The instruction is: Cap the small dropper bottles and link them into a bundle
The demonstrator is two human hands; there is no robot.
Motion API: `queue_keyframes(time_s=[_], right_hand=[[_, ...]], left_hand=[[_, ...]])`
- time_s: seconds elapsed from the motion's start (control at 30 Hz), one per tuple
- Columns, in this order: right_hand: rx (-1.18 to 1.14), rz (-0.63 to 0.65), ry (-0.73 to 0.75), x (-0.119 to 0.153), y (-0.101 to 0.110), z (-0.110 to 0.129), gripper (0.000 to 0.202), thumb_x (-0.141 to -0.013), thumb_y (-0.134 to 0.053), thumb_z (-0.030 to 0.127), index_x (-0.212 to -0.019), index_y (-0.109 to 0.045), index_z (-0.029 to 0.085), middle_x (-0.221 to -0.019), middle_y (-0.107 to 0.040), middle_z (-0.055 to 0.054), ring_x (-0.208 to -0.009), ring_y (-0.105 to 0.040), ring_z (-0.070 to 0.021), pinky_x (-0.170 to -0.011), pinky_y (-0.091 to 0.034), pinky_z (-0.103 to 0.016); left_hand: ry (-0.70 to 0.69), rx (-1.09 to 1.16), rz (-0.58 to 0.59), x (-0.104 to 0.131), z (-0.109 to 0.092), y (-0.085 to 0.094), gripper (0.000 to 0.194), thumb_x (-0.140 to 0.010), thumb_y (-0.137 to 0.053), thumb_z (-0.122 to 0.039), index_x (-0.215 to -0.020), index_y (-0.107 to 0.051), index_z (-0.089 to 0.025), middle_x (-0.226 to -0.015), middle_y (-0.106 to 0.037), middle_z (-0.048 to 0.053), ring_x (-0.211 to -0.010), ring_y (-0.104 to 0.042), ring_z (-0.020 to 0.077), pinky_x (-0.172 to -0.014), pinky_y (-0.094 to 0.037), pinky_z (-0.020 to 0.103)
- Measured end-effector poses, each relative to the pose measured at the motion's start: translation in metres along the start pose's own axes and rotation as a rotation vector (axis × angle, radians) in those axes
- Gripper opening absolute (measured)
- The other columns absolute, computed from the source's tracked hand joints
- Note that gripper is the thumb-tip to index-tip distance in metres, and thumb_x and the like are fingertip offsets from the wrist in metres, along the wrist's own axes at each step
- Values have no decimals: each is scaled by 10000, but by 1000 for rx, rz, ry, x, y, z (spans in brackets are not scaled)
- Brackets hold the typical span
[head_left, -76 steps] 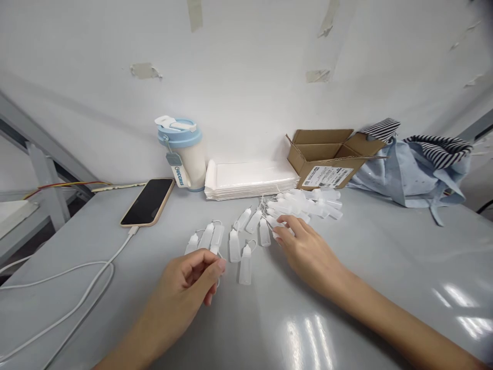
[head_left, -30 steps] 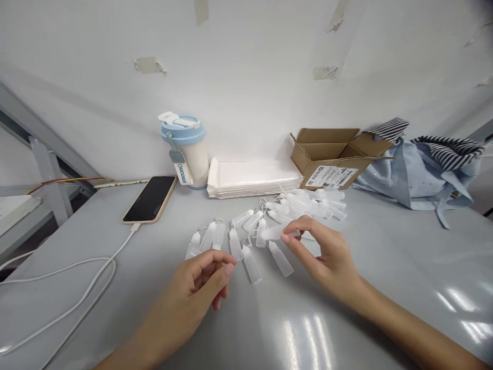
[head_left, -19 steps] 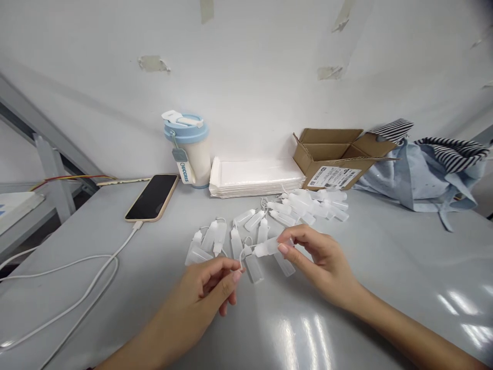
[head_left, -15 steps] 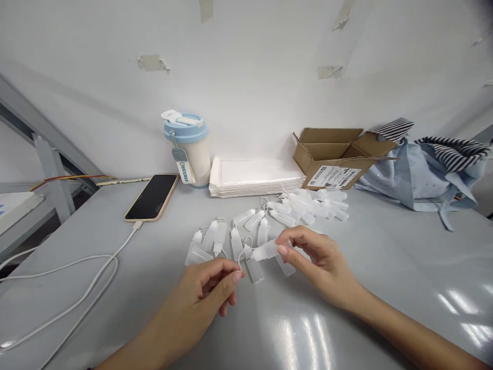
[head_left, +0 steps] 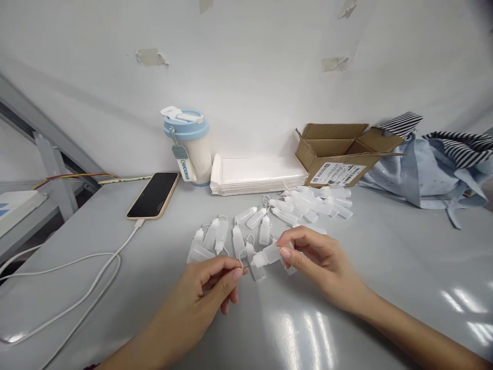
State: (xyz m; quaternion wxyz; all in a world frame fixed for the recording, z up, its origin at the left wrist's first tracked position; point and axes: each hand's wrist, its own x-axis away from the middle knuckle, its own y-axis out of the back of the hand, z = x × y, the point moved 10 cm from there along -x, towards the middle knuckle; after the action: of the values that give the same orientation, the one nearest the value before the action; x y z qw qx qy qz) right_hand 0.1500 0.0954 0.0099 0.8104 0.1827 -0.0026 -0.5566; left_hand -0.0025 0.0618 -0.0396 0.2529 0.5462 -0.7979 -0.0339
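Over the middle of the table, my right hand (head_left: 314,259) pinches the base of a small translucent needle-tip bottle (head_left: 268,255), which points left. A thin dark needle sticks out of its white nozzle toward my left hand (head_left: 217,285). My left thumb and forefinger are pressed together at that needle's end, on a thin white cap strap (head_left: 242,255); the cap itself is hidden by the fingertips. Just behind my hands lie several similar bottles (head_left: 238,240), some with looped straps. More bottles (head_left: 308,203) are heaped farther back on the right.
A stack of white packets (head_left: 258,174) stands by the wall, between a blue-lidded cup (head_left: 192,149) and an open cardboard box (head_left: 339,156). A phone (head_left: 153,196) with a white cable (head_left: 110,262) lies left. A light blue cloth bag (head_left: 416,174) sits far right.
The strap end in my left fingers has come slightly away from the nozzle, and the thin needle now shows between them. The whole view has shifted a little.
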Motion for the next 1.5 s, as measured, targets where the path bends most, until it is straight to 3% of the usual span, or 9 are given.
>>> queue_keyframes(time_s=[0.37,1.2,1.5], right_hand=[[143,-21,107,4,0,7,66,-861,-563,230,-894,-618,211,-650,-595,22,-607,-545,-116,-572,-437,-246],[71,35,35,7,-10,-5,85,-862,-572,255,-929,-612,223,-652,-634,17,-619,-550,-123,-543,-406,-235],[76,81,25,9,-16,-8,141,-870,-560,281,-974,-597,194,-664,-643,4,-634,-585,-133,-580,-435,-254]], left_hand=[[-6,12,4,-1,1,-2,300,-878,-446,-429,-754,-618,-215,-621,-541,-35,-582,-511,124,-573,-398,209],[-34,17,-23,1,0,-1,303,-880,-449,-409,-709,-586,-200,-606,-542,-45,-541,-505,105,-538,-383,198],[-79,38,-98,4,-8,11,300,-869,-459,-403,-683,-574,-198,-608,-555,-39,-532,-507,102,-541,-414,188]])
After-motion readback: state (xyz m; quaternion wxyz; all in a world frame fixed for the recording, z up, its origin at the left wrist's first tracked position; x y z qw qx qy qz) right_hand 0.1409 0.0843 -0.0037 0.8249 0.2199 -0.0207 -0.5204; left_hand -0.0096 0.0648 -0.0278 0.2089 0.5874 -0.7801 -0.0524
